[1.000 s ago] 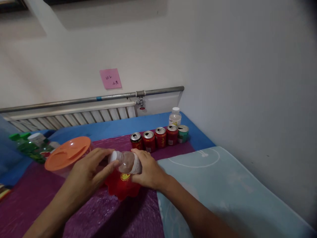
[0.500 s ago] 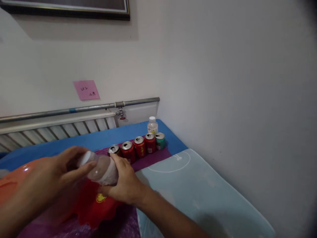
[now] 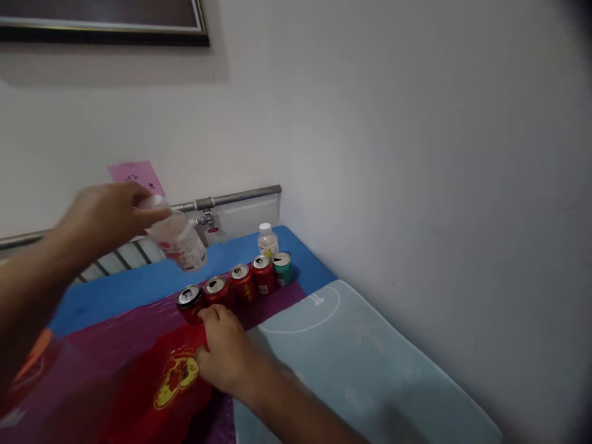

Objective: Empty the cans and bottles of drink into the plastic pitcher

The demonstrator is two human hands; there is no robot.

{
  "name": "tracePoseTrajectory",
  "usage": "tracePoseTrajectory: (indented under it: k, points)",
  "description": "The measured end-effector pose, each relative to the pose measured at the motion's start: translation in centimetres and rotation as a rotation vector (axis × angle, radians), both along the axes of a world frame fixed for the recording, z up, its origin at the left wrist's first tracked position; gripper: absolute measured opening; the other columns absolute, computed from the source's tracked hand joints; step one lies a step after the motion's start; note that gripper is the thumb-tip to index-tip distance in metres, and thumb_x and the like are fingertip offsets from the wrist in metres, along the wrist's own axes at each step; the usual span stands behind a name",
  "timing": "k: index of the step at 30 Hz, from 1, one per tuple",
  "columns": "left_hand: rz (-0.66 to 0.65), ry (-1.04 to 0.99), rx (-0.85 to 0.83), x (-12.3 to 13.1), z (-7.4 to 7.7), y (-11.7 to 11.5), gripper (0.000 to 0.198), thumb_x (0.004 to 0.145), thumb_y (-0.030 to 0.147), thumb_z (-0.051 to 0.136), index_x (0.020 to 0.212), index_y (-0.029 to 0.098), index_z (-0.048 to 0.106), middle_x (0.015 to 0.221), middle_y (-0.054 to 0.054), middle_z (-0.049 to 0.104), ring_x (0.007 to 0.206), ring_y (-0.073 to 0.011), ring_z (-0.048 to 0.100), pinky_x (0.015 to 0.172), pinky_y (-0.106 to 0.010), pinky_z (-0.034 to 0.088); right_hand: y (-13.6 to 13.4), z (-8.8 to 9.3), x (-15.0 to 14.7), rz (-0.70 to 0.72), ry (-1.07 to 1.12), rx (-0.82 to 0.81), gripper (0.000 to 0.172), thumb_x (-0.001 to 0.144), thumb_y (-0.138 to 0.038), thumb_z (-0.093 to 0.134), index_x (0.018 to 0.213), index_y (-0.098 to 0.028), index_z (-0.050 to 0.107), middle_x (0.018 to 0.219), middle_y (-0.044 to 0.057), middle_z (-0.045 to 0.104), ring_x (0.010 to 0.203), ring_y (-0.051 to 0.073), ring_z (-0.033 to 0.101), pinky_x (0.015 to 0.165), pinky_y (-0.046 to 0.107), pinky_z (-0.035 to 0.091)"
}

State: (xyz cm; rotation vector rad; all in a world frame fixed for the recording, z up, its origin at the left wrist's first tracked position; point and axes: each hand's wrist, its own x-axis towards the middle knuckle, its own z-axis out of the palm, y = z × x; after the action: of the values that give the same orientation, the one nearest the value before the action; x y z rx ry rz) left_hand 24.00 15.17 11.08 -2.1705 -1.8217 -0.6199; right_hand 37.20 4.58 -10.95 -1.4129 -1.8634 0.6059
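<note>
Both hands are over the table [image 3: 314,258]. Thumb and fingers of the left hand [image 3: 111,213] pinch the cap end of a clear plastic bottle [image 3: 180,240], which hangs in the air near the table's far edge. Its long axis is tilted: the cap lies up and left, within the grip, and the printed base points down and right, toward the row of red cans [image 3: 243,283]. The bottle is thus at the left hand, and lies up and left of the right hand [image 3: 226,354], well apart from it.

Nothing shows between the right hand's thumb and bent fingers, which stand a little apart by the right rim of a red dish [image 3: 134,388]; whether they touch that rim, I cannot tell. Just beyond its fingertips the row begins, and a green can [image 3: 283,272] ends it. Behind this stands another bottle [image 3: 268,245], upright, near the table's far right corner.
</note>
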Motion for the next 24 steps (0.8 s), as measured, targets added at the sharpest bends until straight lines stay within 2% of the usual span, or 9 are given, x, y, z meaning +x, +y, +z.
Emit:
tracePoseTrajectory:
  k: [2,4,7,10,12,14,19,24]
  points:
    - [-0.07,0.026,-0.066,3.5,-1.3,-0.2,0.068,0.09,0.058,0.04,0.113,-0.001,0.064,0.093,-0.011,0.069,0.102,-0.0316,0.067,0.094,-0.044,0.047,0.2,-0.5,-0.2,0.029,0.002,0.041,0.056,0.075,-0.013,0.061,0.131,-0.012,0.06,0.128,0.017,0.063,0.118,0.031,0.063,0.104,0.041,0.05]
    - [-0.149,0.043,-0.108,5.9,-2.9,0.0,0.075,0.093,0.059,0.029,0.12,-0.003,0.06,0.101,-0.014,0.069,0.107,-0.0329,0.066,0.091,-0.04,0.046,0.4,-1.0,-0.2,0.053,-0.018,0.072,0.055,0.077,-0.016,0.061,0.132,-0.011,0.059,0.127,0.017,0.063,0.117,0.031,0.063,0.103,0.041,0.051]
    - [-0.212,0.045,-0.143,8.3,-5.2,1.7,0.074,0.096,0.057,0.021,0.128,0.0,0.055,0.108,-0.013,0.07,0.106,-0.0286,0.066,0.087,-0.034,0.047,0.7,-1.2,0.0,0.066,-0.091,0.092,0.053,0.078,-0.019,0.063,0.129,-0.011,0.06,0.126,0.017,0.064,0.113,0.031,0.064,0.1,0.041,0.054]
    - [-0.18,0.037,-0.198,10.3,-7.0,4.4,0.056,0.097,0.046,0.036,0.125,0.003,0.059,0.103,-0.012,0.072,0.097,-0.0252,0.069,0.083,-0.031,0.049,0.6,-0.8,0.1,0.106,-0.187,0.115,0.043,0.078,-0.021,0.064,0.12,-0.011,0.063,0.12,0.015,0.065,0.106,0.032,0.065,0.096,0.041,0.056]
    - [-0.131,0.032,-0.233,11.6,-8.2,6.1,0.042,0.095,0.038,0.05,0.119,0.006,0.063,0.101,-0.013,0.072,0.095,-0.0243,0.069,0.084,-0.034,0.051,0.5,-0.6,0.1,0.129,-0.241,0.125,0.04,0.077,-0.022,0.064,0.115,-0.011,0.064,0.119,0.015,0.065,0.103,0.032,0.066,0.092,0.042,0.058]
    - [-0.107,0.03,-0.264,12.5,-9.4,7.4,0.034,0.094,0.037,0.059,0.114,0.01,0.064,0.103,-0.012,0.071,0.095,-0.0228,0.068,0.087,-0.038,0.054,0.4,-0.5,0.1,0.135,-0.27,0.144,0.04,0.077,-0.022,0.064,0.115,-0.011,0.064,0.119,0.016,0.064,0.1,0.032,0.066,0.09,0.043,0.059]
    - [-0.12,0.038,-0.333,13.7,-12.6,8.8,0.035,0.094,0.042,0.062,0.114,0.014,0.065,0.109,-0.009,0.069,0.099,-0.0223,0.067,0.089,-0.043,0.057,0.3,-0.8,0.3,0.17,-0.292,0.211,0.051,0.081,-0.029,0.065,0.128,-0.011,0.057,0.118,0.017,0.064,0.095,0.031,0.066,0.084,0.043,0.059]
    - [-0.163,0.058,-0.329,13.8,-14.4,9.6,0.037,0.094,0.041,0.062,0.121,0.015,0.063,0.12,-0.011,0.066,0.11,-0.0249,0.065,0.097,-0.048,0.055,0.2,-0.6,0.5,0.193,-0.333,0.198,0.053,0.079,-0.026,0.067,0.128,-0.008,0.056,0.116,0.018,0.065,0.091,0.031,0.064,0.08,0.042,0.058]
